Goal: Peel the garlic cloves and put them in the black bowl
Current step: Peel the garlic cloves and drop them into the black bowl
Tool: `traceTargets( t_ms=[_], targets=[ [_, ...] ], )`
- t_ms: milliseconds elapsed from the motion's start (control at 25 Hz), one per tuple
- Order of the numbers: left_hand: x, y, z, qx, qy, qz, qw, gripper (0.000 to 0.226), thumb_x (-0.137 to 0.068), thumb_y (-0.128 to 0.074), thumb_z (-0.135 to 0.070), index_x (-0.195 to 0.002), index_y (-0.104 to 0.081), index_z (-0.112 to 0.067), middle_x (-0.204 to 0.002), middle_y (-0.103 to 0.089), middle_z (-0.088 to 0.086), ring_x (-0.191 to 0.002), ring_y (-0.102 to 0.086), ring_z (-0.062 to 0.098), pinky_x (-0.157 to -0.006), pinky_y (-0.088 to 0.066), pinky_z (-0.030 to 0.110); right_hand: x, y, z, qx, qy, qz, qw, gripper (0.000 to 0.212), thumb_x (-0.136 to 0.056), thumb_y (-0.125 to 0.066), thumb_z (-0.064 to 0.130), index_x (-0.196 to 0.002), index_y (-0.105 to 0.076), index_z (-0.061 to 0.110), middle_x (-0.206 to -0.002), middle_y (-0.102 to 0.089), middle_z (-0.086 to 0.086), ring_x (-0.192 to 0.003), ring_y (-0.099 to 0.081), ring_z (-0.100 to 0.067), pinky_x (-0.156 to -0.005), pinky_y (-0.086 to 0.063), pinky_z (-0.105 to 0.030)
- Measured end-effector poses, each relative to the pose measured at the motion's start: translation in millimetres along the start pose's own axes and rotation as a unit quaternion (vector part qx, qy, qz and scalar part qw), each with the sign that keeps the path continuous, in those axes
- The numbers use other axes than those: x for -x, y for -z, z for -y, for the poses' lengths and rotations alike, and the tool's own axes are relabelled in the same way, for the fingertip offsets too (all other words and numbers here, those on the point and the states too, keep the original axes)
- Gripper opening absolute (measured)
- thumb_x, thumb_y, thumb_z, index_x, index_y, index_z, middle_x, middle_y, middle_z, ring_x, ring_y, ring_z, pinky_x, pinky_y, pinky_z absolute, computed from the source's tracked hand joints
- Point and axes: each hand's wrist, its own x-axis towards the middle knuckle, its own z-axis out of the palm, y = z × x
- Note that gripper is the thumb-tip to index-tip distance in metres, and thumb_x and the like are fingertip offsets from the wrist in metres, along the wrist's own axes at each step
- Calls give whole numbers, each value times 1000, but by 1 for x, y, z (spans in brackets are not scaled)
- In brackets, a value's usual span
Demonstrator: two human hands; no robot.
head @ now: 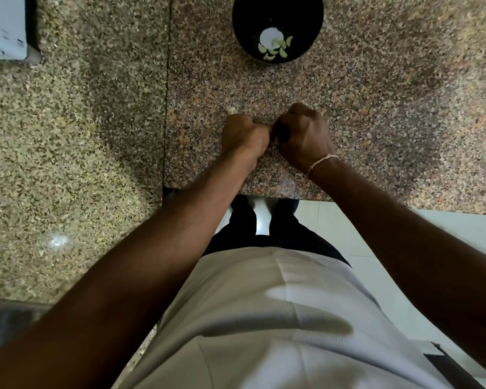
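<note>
My left hand (pixel 243 134) and my right hand (pixel 303 133) meet knuckle to knuckle low over the speckled granite counter (pixel 376 108), fingers curled inward. Between their fingertips they pinch a garlic clove (pixel 269 127), of which only a small pale sliver shows. The black bowl (pixel 242 18) stands on the counter straight beyond the hands, a good hand's length away, with several peeled cloves (pixel 275 49) lying on its bottom. A pale scrap, skin or clove I cannot tell, (pixel 232 110) lies on the counter just beyond my left hand.
A white appliance (pixel 3 26) sits at the counter's far left corner. A seam (pixel 166 94) divides the granite into two slabs. The counter's front edge (pixel 264 195) runs just below my wrists, with pale floor tiles (pixel 376 234) to the right.
</note>
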Motion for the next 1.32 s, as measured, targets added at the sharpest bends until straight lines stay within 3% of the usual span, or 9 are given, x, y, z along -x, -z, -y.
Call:
traceTargets(
  t_ms=[200,320,560,640,760,880,1000,1160,1320],
  targets=[
    [-3,0,8,-1,5,4,1000,3,-80,-75,-4,-83,-75,-4,-71,-76,13,-66,-77,32,-54,-60,60,2,-3,-4,-12,15,-9,1000,16,-87,-61,10,-89,-75,15,-87,-65,-6,-71,-62,-23,-56,-45,-29],
    [0,2,9,21,-13,15,1000,7,-83,-74,-2,-83,-75,-9,-73,-76,10,-67,-77,31,-57,-63,57,1,-1,-11,-68,-22,-21,997,22,-83,-61,10,-93,-79,19,-87,-72,-4,-74,-66,-21,-66,-54,-33],
    [10,10,10,61,-64,92,992,8,-95,-75,-14,-88,-78,-15,-76,-78,7,-62,-74,23,-63,-65,50,12,10,0,-177,-96,-50,978,22,-83,-72,3,-97,-81,17,-84,-69,15,-75,-62,3,-68,-39,4],
    [9,11,8,72,-73,101,990,11,-97,-72,-15,-91,-78,-9,-78,-78,9,-63,-73,22,-64,-65,47,12,11,-1,-201,-106,-55,972,18,-86,-75,7,-99,-81,17,-84,-69,16,-69,-63,3,-68,-44,1],
    [13,15,11,105,-79,121,984,13,-98,-70,-8,-90,-77,-3,-78,-77,11,-64,-73,21,-65,-65,39,15,6,-3,-270,-121,-50,954,15,-87,-78,12,-101,-81,17,-85,-76,9,-72,-72,-1,-71,-61,-22],
    [17,21,13,140,-66,143,978,15,-97,-70,-4,-84,-77,-6,-76,-77,11,-64,-74,21,-63,-64,34,17,4,-6,-345,-133,-29,929,16,-88,-80,9,-104,-81,11,-90,-79,-3,-79,-77,-15,-75,-65,-36],
    [20,27,15,173,-39,157,972,8,-95,-72,-3,-88,-76,-4,-74,-76,11,-63,-73,21,-61,-64,32,18,6,-6,-413,-141,2,900,18,-88,-78,3,-106,-78,5,-97,-78,-12,-86,-77,-22,-79,-65,-36],
    [22,31,19,194,-31,168,966,7,-94,-73,-3,-96,-75,3,-77,-76,15,-62,-73,22,-61,-64,32,21,6,-3,-469,-151,26,870,22,-90,-73,-3,-112,-74,-3,-96,-76,-13,-83,-75,-14,-78,-63,-29],
    [21,32,23,205,-34,167,964,6,-95,-73,-5,-93,-75,1,-76,-76,14,-63,-73,23,-60,-63,31,20,2,-3,-414,-125,25,901,19,-95,-70,4,-113,-76,7,-100,-77,-7,-89,-75,-13,-82,-64,-36]
  ],
)
